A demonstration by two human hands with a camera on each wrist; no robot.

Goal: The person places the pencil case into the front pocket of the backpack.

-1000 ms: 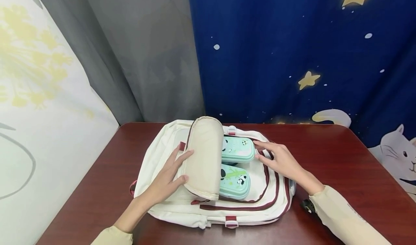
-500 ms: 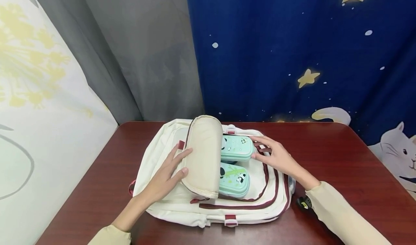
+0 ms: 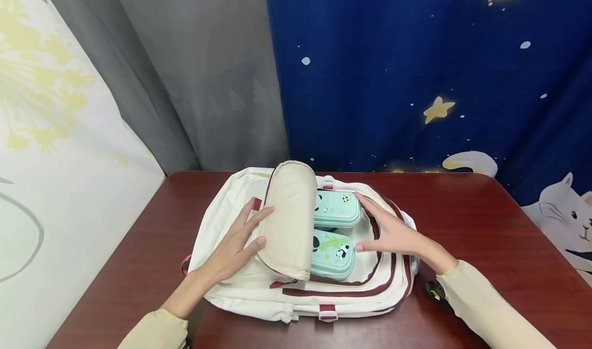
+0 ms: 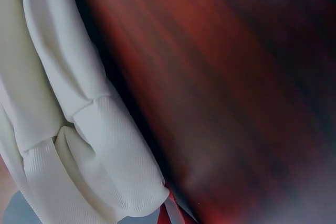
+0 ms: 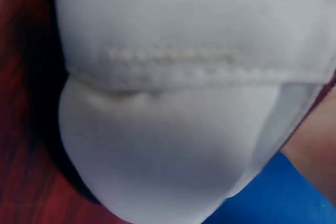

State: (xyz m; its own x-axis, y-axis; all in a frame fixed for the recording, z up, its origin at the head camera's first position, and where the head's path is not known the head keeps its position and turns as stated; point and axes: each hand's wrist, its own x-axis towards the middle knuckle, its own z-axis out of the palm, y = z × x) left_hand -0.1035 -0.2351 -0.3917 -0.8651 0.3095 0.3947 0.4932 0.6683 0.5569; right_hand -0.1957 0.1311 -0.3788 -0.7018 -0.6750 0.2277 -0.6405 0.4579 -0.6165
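bright even indoor light, soft shadows, head view sharp, both wrist views blurred close-ups

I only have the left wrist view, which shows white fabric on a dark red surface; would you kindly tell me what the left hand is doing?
Observer: The left hand holds the beige flap of a white backpack open, thumb on its edge.
Operator: Thank you. Is anything inside the pocket?
Observer: Two mint-green panda cases: the far case and the near case, side by side.
Operator: And where is the right hand?
Observer: The right hand lies open beside both cases, thumb tip by the near one; contact is unclear.
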